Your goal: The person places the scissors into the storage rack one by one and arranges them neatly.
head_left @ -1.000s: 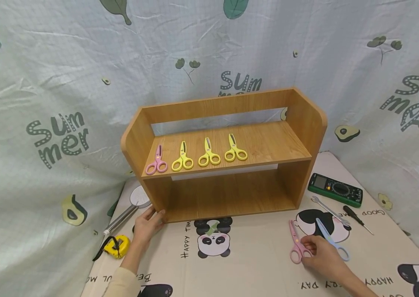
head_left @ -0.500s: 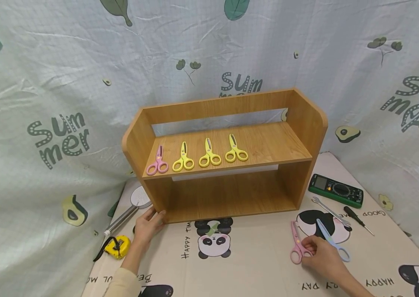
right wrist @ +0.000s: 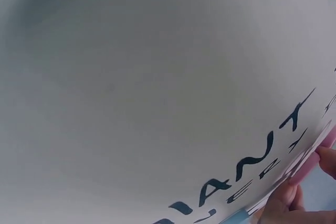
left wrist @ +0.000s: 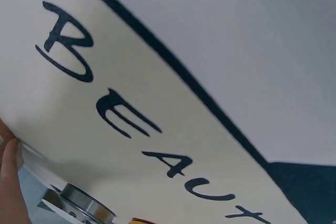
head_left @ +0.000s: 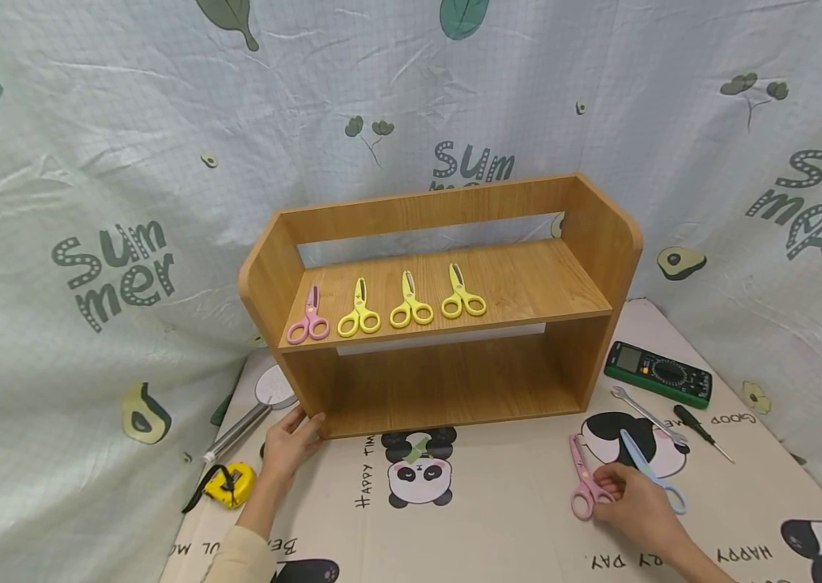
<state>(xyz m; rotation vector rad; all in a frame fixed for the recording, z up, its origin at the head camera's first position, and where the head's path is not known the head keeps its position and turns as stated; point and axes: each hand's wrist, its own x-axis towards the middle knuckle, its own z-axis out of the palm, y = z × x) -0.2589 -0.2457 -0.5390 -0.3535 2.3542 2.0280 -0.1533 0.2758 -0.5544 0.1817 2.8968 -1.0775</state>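
My left hand (head_left: pixel 288 443) grips the lower left front corner of a two-tier wooden shelf (head_left: pixel 447 380); its fingers lie along the outer side and the thumb is at the front edge. On the upper tier, pink scissors (head_left: pixel 310 317) and several yellow scissors (head_left: pixel 359 308) lie in a row, blades toward the back. My right hand (head_left: pixel 636 506) pinches a handle loop of other pink scissors (head_left: pixel 582 482) at the table; the right wrist view shows thumb and finger on the pink handle (right wrist: pixel 307 169). Blue scissors (head_left: pixel 647 461) lie just beyond that hand, partly hidden by it.
A green multimeter (head_left: pixel 658 373), a wrench (head_left: pixel 647 417) and a screwdriver (head_left: pixel 702 431) lie to the shelf's right. Left of it are a round-headed tool with a metal handle (head_left: pixel 239 431) and a yellow tape measure (head_left: pixel 232 484). A printed cloth (head_left: pixel 185 146) hangs behind.
The pink scissors in my right hand have shifted very slightly to the right and toward me. My left hand and the shelf stay in place.
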